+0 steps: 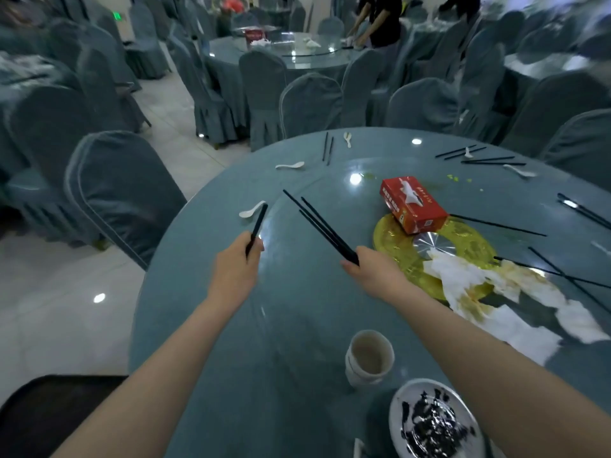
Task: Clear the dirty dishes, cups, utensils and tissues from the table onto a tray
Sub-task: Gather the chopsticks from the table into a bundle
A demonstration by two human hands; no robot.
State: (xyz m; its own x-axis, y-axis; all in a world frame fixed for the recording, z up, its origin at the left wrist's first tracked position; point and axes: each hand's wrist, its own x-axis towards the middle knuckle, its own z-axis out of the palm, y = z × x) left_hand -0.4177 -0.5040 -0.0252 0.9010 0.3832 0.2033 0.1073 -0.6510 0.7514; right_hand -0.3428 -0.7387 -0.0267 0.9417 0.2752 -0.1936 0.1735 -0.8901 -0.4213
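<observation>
One black chopstick point(257, 226) is gripped by the curled fingers of the left hand point(235, 272), three chopsticks point(319, 224) by the right hand point(373, 272), above the tabletop point(297, 309). Four white spoons are counted there.

Two bare forearms and hands point(234, 272), no sleeves
</observation>
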